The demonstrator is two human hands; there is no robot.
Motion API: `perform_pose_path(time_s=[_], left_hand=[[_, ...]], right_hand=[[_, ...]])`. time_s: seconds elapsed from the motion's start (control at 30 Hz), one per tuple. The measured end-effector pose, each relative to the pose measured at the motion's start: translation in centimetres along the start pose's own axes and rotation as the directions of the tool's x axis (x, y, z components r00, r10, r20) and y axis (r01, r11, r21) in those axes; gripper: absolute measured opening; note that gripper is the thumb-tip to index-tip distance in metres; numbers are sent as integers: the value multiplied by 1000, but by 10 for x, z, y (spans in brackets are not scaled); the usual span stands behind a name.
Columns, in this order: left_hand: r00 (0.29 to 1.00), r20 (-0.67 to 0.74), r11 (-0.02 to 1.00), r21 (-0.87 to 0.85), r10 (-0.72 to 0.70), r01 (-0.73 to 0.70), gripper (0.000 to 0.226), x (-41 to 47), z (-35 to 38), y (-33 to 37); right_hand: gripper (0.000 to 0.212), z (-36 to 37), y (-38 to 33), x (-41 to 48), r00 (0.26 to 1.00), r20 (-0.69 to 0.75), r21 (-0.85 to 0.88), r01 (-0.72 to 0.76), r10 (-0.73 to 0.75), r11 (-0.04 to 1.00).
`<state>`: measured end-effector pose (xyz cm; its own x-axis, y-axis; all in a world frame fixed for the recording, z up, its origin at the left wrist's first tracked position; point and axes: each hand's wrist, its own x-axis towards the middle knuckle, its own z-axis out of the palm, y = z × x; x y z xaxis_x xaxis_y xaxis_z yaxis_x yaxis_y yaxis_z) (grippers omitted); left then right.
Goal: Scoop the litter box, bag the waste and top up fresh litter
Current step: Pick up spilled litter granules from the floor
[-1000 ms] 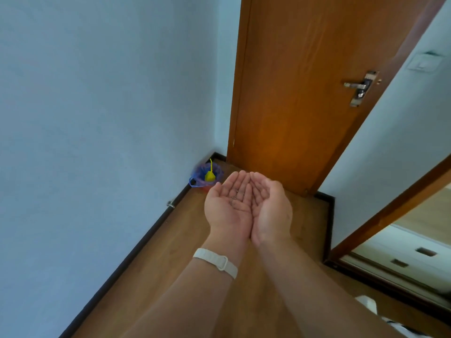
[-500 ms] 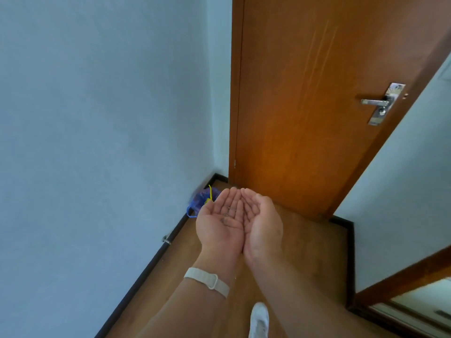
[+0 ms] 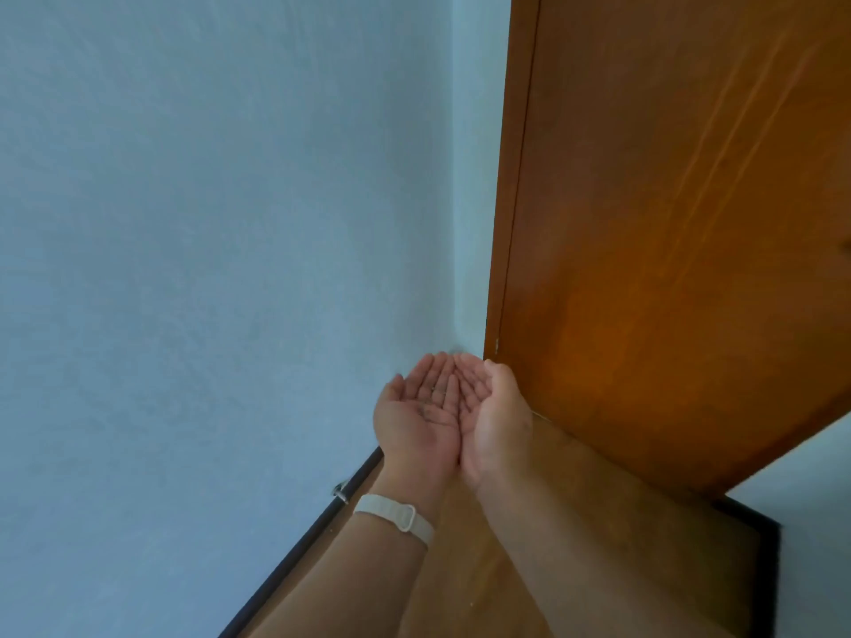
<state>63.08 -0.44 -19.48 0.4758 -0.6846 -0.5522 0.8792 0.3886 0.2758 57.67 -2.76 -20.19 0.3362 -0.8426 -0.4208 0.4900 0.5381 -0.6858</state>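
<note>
Hands fill the head view: I am seeing my left hand (image 3: 416,419) and right hand (image 3: 496,419) lying palm-up with their edges touching, fingers (image 3: 437,375) gently curved into a wide cup and gripping nothing. A few small dark specks (image 3: 430,410) are sitting on the left palm, in front of the wooden door (image 3: 667,269) and blue wall (image 3: 207,223).

The view has been brought closer to the corner and tilted upward, so that the cupped left hand (image 3: 416,407) and right hand (image 3: 495,407) are now seen against the foot of the blue wall (image 3: 207,223) and the edge of the door (image 3: 667,223). The blue container formerly seen in the corner is hidden behind the fingers (image 3: 437,375), and the door handle and white shoe have been lost from view.
</note>
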Motion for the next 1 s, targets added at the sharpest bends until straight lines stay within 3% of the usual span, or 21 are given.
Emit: perform_pose_path(time_s=[0.7,1.0], left_hand=[[981,-159,992,35,-113,120,44,386,36,59],[971,-185,987,31,-150,159,44,541,-27,20]], right_hand=[[37,88,74,357,981,-169,165,-71,99,984],[38,31,148,500,967,-216,170,-103,139,980]])
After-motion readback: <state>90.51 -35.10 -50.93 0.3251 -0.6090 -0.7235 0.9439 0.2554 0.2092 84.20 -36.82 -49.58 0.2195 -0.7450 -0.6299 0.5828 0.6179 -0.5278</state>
